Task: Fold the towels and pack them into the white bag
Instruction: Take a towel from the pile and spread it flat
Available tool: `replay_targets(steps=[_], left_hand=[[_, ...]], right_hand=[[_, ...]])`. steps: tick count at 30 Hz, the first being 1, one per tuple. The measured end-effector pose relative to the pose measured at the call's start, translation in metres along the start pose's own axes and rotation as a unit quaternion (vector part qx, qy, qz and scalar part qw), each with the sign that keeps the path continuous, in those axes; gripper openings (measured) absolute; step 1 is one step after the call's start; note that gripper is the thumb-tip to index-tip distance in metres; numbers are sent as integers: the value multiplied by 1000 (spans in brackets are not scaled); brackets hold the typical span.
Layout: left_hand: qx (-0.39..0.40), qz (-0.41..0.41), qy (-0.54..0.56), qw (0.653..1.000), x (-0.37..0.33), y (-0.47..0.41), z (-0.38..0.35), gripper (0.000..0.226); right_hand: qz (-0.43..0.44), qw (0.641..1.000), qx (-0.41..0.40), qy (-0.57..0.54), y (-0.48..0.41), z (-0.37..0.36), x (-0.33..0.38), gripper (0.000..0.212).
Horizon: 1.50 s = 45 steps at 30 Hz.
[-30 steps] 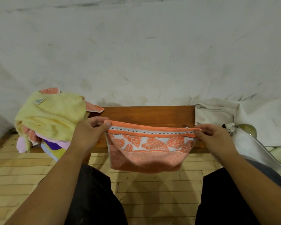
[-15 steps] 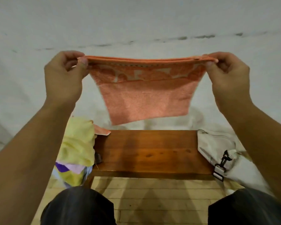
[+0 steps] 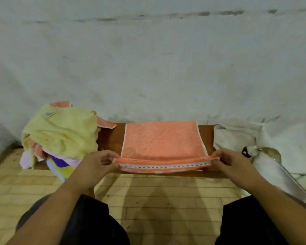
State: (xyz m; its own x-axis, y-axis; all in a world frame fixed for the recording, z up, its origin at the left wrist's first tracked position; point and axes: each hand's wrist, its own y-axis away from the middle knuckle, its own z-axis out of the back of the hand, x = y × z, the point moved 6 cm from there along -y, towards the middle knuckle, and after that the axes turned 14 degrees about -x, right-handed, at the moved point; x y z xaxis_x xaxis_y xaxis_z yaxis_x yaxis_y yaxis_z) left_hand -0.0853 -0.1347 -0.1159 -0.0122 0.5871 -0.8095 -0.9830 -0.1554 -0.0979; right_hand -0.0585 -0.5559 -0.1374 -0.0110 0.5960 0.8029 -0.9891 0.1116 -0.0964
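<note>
A scuffed, whitewashed wall with grey smears rises behind a low table of glossy red-brown wood, set on a floor of pale narrow planks. Spread flat across the table's middle is the orange towel, a nubbly terry rectangle with thin cream edging down both sides. Its near hem, an orange band over a white strip of dark dashes, is held taut along the front edge. The left hand has its grip clamped on the hem's left corner, thumb against curled fingers. The right hand pinches the right corner the same way. On the table's left end lies a crumpled heap topped by a soft yellow towel, with pink, lilac and purple cloth beneath. At the right end slumps the limp white bag.
</note>
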Motion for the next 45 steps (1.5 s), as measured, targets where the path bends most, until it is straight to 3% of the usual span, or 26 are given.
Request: replay_targets(steps=[3,6,8,11,14,20,28,31,40,45], left_hand=[[35,33,-23,999,12,3,-7,15],[33,52,-91,994,18,2,-7,6],[12,31,-109,993,16,-2,-8,6],[-19,10,-51,998,7,-9,-9,8],[-35,13,-38,999,5,-13,-10,11],[-1,40,-137,990,18,-13,-18,11],[13,58,-147,987,17,-17,-26,10],[8,65,-129,989,12,-22,-29,11],[-6,63,-156,986,-17,-91,-32,11],[-32,126,-76,989,3,-126,-53,11]], right_hand=[[-18,999,40,22,4,-11,-12,18],[18,994,55,90,5,-13,-10,21],[41,992,38,113,5,-12,-6,18],[68,996,-25,59,3,-4,3,16],[41,999,-31,-3,5,-1,11,11],[-11,999,-1,-42,9,-9,12,10],[-47,999,3,6,5,-10,0,11],[-90,996,4,-25,1,-9,-4,12],[-121,990,-68,-30,-65,-12,-4,19],[-116,985,-123,35,-95,-25,-20,13]])
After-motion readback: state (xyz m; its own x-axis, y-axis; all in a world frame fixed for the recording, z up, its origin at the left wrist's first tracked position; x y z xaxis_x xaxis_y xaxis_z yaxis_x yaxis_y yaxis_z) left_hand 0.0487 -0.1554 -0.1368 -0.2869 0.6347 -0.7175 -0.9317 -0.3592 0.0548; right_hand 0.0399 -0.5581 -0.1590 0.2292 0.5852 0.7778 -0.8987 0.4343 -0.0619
